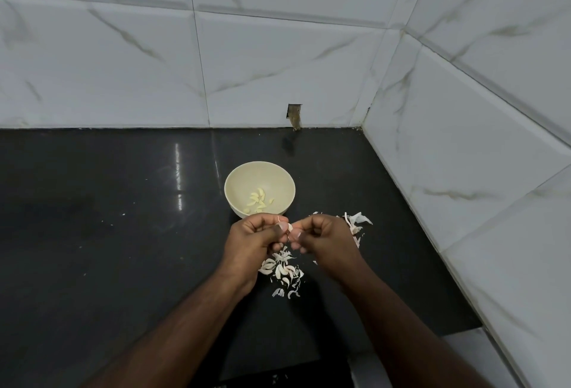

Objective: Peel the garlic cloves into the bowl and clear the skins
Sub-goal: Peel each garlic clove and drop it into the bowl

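Note:
A cream bowl [241, 177] stands on the black counter and holds several peeled garlic cloves [259, 200]. Just in front of the bowl, my left hand [251, 240] and my right hand [324, 240] meet above the counter. Both pinch one small garlic clove [289, 227] between thumbs and fingertips; most of it is hidden by the fingers. Under the hands lies a heap of unpeeled cloves and papery skins [282, 270]. More loose skins [358, 220] lie to the right of my right hand.
The black counter [108, 233] ends at white marble-look tiled walls behind and to the right, forming a corner [361, 128]. A small hole in the tile [295, 114] sits above the counter's back edge. Small white flecks dot the counter at left.

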Demonstrator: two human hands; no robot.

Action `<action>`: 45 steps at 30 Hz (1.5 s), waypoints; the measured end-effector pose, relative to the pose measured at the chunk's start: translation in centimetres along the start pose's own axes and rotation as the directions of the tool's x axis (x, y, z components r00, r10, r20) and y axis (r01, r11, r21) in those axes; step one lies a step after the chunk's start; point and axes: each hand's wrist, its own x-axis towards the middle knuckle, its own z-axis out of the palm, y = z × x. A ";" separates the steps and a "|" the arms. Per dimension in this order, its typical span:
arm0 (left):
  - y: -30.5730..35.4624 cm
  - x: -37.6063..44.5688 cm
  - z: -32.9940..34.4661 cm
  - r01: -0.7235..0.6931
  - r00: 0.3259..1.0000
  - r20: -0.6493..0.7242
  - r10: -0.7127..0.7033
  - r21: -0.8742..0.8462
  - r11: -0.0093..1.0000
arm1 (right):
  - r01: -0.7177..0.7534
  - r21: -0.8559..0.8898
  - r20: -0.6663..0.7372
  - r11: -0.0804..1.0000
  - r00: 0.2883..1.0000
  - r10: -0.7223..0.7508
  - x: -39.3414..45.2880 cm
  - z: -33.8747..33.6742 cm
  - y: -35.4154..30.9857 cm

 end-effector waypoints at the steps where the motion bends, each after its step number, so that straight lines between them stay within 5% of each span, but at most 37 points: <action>1: 0.0 0.1 0.0 0.019 1.000 0.002 -0.019 -0.015 1.000 | -0.002 0.009 0.010 1.000 1.000 0.002 0.1 0.0 0.1; 11: 0.4 0.6 -0.3 0.186 0.979 0.096 -0.182 -0.038 0.982 | 0.086 -0.210 0.037 0.974 0.996 -0.080 0.8 -0.7 1.4; 26: 0.7 0.8 -0.4 0.336 0.929 0.172 -0.327 -0.028 0.941 | -0.013 -0.437 -0.118 0.899 0.992 -0.043 1.4 -3.1 2.6; 31: 0.9 1.0 -0.5 0.339 0.925 0.180 -0.335 0.010 0.941 | 0.186 -0.244 0.060 0.952 0.982 -0.177 0.9 -2.7 1.9; 41: 1.7 1.1 -1.1 0.336 0.914 0.217 -0.343 0.071 0.939 | 0.172 -0.221 0.090 0.960 0.984 -0.156 1.4 -1.8 2.2; 45: 2.2 1.2 -1.2 0.357 0.906 0.225 -0.358 0.047 0.933 | 0.102 -0.021 0.165 0.995 0.982 -0.097 1.0 -1.3 1.5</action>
